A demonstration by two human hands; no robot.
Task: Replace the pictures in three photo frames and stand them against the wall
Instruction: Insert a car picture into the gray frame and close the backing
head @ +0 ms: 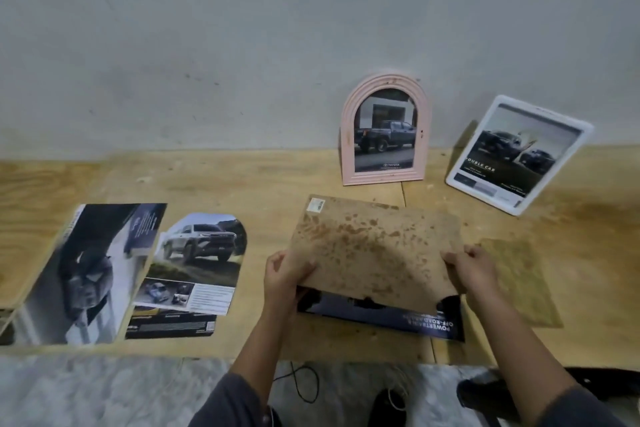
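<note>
Your left hand (284,274) and right hand (474,270) each pinch a near corner of the stained brown fibreboard backing panel (374,246), thumbs on top. You hold it tilted, far edge down, likely so that it can be squared over the dark glossy print with white lettering (381,317) that shows under its near edge. Whether a frame lies beneath the print I cannot tell. The panel is stiff, matt and blotched, with a small sticker on one far corner.

Just to your right a second flat tan board (519,281) lies on the pale plywood table (242,184). Beyond, the pink ribbed arch-topped frame (348,149) and the white rounded rectangular frame (454,180) lean against the grey plaster wall (242,45), each showing a truck picture (so two of three look finished). Well to your left lie an arch-cut truck print (204,253) and a large dark brochure sheet (93,270).
</note>
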